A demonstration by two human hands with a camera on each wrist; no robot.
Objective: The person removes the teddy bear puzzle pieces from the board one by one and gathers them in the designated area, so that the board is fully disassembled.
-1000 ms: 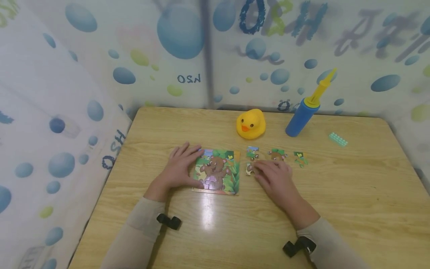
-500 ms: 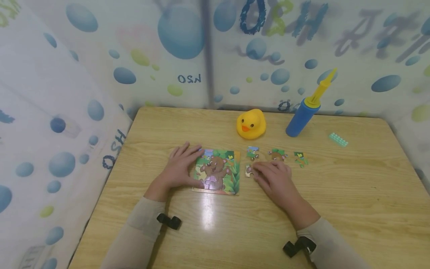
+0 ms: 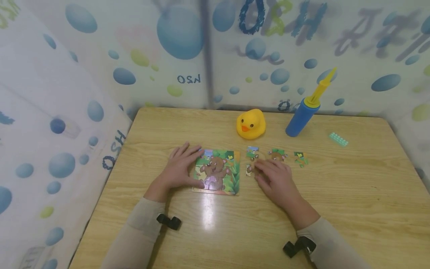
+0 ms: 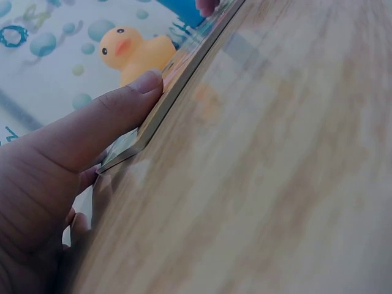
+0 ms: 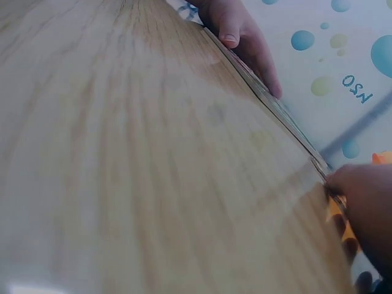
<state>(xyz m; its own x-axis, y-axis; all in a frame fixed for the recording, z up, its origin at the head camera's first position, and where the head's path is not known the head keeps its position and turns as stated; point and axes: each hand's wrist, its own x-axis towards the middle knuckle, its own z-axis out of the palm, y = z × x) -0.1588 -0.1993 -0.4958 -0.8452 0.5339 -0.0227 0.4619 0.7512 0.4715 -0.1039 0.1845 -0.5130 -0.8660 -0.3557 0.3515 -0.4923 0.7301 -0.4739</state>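
Observation:
A jigsaw puzzle (image 3: 215, 172) with a brown bear picture lies flat on the table in the head view. My left hand (image 3: 179, 168) rests at its left side, fingers spread along the back left and thumb on the front left corner. That thumb (image 4: 138, 95) presses the board's top in the left wrist view. To the right of the puzzle, my right hand (image 3: 273, 179) pinches a small puzzle piece (image 3: 249, 170), its fingertips hiding part of it. Behind this hand lie three loose pieces: a blue-green one (image 3: 252, 152), a bear-head one (image 3: 277, 154) and a green one (image 3: 301, 158).
A yellow rubber duck (image 3: 251, 124) sits behind the pieces. Right of it stands a blue hand pump (image 3: 302, 117) with a yellow nozzle, and farther right lies a mint-green toy brick (image 3: 338, 139). A patterned wall hanging (image 3: 161, 93) borders the wooden table (image 3: 215, 243).
The right hand's fingertips and the piece under them shift very slightly. The left hand and the bear puzzle stay where they were.

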